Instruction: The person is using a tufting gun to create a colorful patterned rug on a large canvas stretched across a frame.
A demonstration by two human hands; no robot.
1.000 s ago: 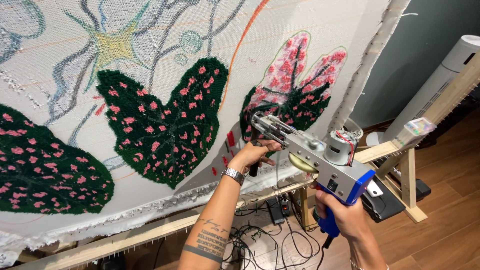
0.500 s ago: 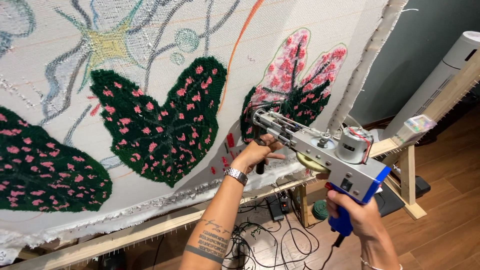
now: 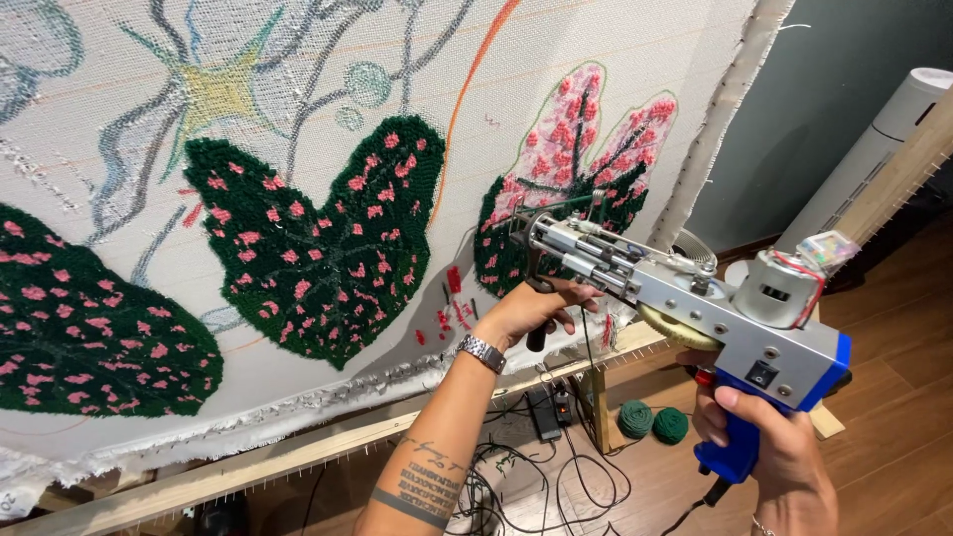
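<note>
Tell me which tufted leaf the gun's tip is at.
The rightmost leaf, the only one with a pale pink upper half; the tufting gun points at its dark lower part.

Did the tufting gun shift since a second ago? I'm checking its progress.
Cannot tell: the tufting gun keeps its tip by the pink-and-green leaf; any shift looks like camera movement.

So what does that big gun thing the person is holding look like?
The tufting gun has a silver metal body, a blue handle and a round grey motor on top. Its thin nose points at the stretched cloth by the pink leaf. The right hand grips the blue handle; the left hand holds the black front grip.
</note>
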